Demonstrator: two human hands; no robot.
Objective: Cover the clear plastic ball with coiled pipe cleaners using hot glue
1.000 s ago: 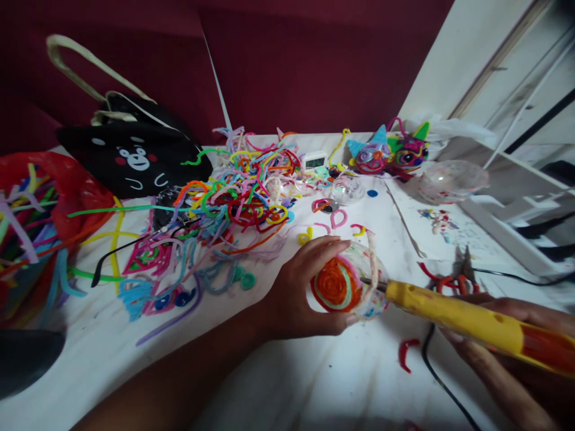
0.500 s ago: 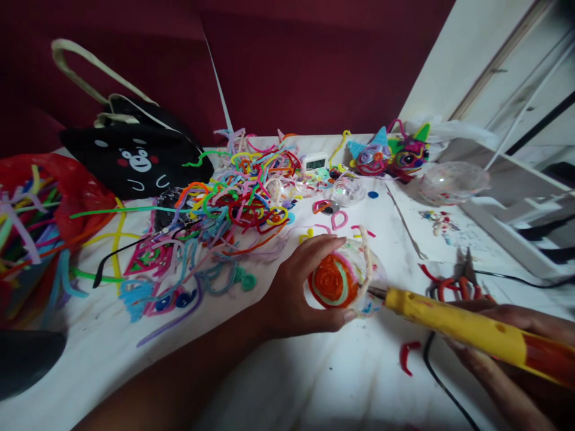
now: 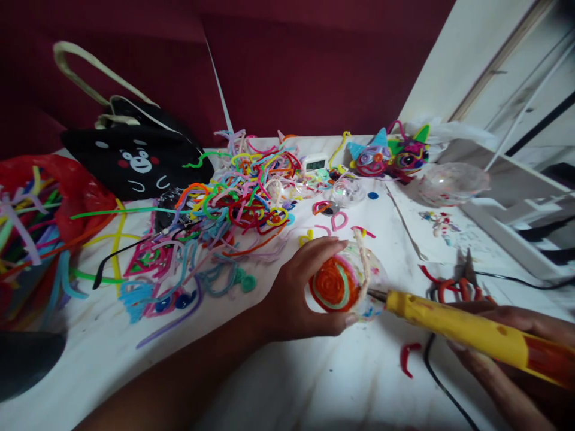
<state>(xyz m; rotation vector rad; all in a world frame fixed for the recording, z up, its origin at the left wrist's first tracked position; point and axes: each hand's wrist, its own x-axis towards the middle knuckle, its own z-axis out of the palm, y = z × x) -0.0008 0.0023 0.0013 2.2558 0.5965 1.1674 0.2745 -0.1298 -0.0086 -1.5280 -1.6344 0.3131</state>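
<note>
My left hand (image 3: 299, 290) is closed around a clear, rounded plastic craft piece (image 3: 377, 272), its thumb and fingers on opposite sides. On the side facing me is a coiled orange pipe-cleaner spiral (image 3: 335, 284) edged with pale green and pink. A cream pipe cleaner (image 3: 363, 263) runs down its right side. My right hand (image 3: 498, 359) grips a yellow glue gun (image 3: 458, 320) with an orange rear part, partly hiding the fingers. Its metal nozzle (image 3: 377, 294) is at the lower end of the cream pipe cleaner; whether they touch I cannot tell.
Pliers (image 3: 467, 278) with red handles lie beyond the glue gun, near a black cord (image 3: 442, 383). A tangle of pipe cleaners (image 3: 251, 197) covers the table's back left. Two decorated animal heads (image 3: 372, 155), a clear bowl (image 3: 453, 182) and a white tray (image 3: 516, 233) stand farther right.
The craft piece and the glue gun have shifted very slightly downward in view. The cream pipe cleaner's upper end now leans a little more to the left. Both hands keep their hold.
</note>
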